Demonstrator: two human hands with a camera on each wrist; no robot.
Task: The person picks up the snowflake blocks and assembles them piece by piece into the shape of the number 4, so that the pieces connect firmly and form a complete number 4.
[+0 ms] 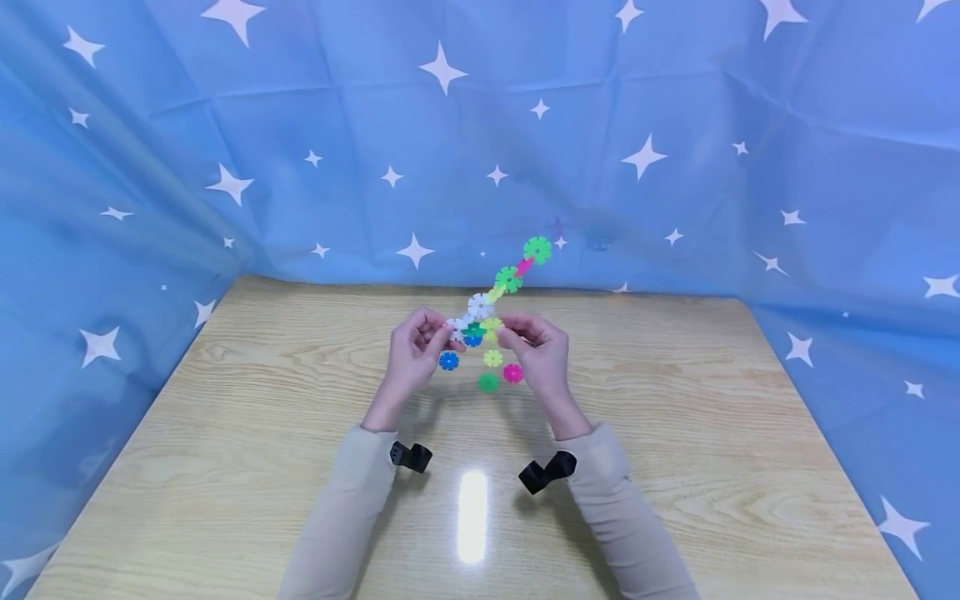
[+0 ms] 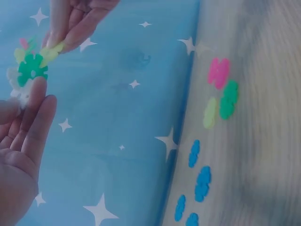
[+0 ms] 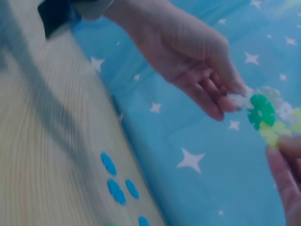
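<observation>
Layout, referenced to the disc chain point(image 1: 481, 306)

The chain is above the table point(image 1: 660, 400); your left hand point(image 1: 414, 350) is at its left, your right hand point(image 1: 542, 354) at its right, both touching it. Head view: its free end extends beyond your hands, toward the right. Loose discs point(image 1: 513, 373) lie on the table, below the chain, showing on its near side. Wrist cameras point(image 1: 411, 457): nearer you than the chain, one each side. Curtain point(image 1: 585, 125): behind it.
</observation>
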